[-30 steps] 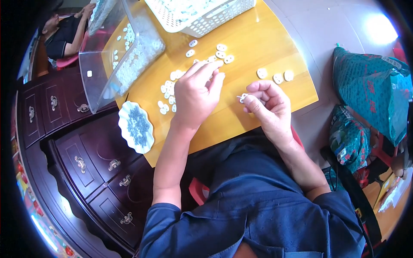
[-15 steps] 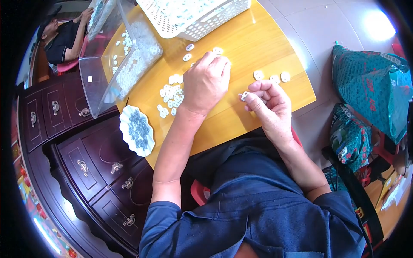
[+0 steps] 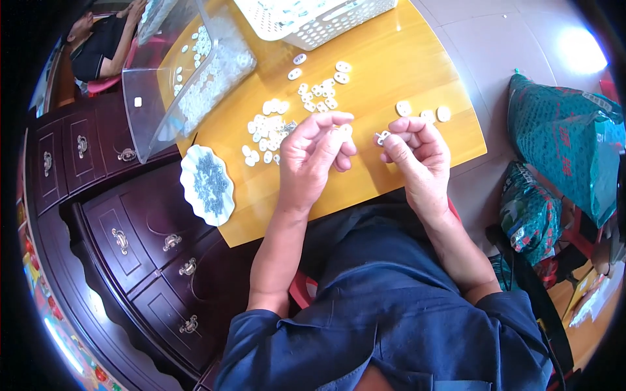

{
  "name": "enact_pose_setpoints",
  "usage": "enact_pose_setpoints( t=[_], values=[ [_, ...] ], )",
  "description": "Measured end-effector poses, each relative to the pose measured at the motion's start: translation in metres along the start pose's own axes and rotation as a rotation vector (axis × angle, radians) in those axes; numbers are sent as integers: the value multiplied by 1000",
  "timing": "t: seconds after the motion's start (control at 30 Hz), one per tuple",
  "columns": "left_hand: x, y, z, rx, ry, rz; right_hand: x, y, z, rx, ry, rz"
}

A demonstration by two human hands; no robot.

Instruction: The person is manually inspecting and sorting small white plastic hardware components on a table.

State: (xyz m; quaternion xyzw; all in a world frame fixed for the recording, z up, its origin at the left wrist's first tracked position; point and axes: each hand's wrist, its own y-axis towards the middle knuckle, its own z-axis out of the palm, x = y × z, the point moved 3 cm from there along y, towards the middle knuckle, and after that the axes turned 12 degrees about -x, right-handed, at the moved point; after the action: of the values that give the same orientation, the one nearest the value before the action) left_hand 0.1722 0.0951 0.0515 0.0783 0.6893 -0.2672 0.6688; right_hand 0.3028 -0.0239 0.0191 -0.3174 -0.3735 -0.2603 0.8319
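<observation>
1. Two hands, the left hand [image 3: 310, 154] and the right hand [image 3: 424, 159], are raised over the near part of the counter [image 3: 398, 68], fingertips facing, close together but not touching.
2. Right thumb and fingers are clamped on a white piece [image 3: 383, 137] with holes, its thin projecting bit aimed toward the left; this grip matches that of half a second ago.
3. Left thumb and forefinger are pinched together on a pale piece [image 3: 345, 133], largely hidden, so its shape is unclear. This hand has just come back from the middle group, so both hands are now loaded.
4. Left of the hands, a scalloped dish [image 3: 188, 189] of dark bits [image 3: 208, 184] sits at the counter's edge, beside the dark drawers [image 3: 124, 254].
5. Beyond the left hand lies a spread of loose ovals [image 3: 262, 122]; three more ovals [image 3: 427, 116] lie past the right hand.
6. Farther out, the middle group [image 3: 317, 90] shows again, uncovered by the left hand's return.
7. At the far side stand a clear bin [image 3: 147, 91] and a white basket [image 3: 326, 29], both holding pale pieces.
8. Farthest left, a co-worker [image 3: 91, 63] sits with arms raised.
</observation>
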Motion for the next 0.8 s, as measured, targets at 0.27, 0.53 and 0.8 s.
enact_pose_setpoints(
  t=[0.27, 0.53, 0.8],
  values=[
    [17, -14, 2, 62, -80, -89, -3, -1, 0, 16, -26, 28],
    [14, -23, 7, 80, 7, -22, -4, -2, 0, 24, -15, 38],
    [26, -15, -3, 46, -7, 32, -6, -3, 2, 54, -31, 20]
  ],
)
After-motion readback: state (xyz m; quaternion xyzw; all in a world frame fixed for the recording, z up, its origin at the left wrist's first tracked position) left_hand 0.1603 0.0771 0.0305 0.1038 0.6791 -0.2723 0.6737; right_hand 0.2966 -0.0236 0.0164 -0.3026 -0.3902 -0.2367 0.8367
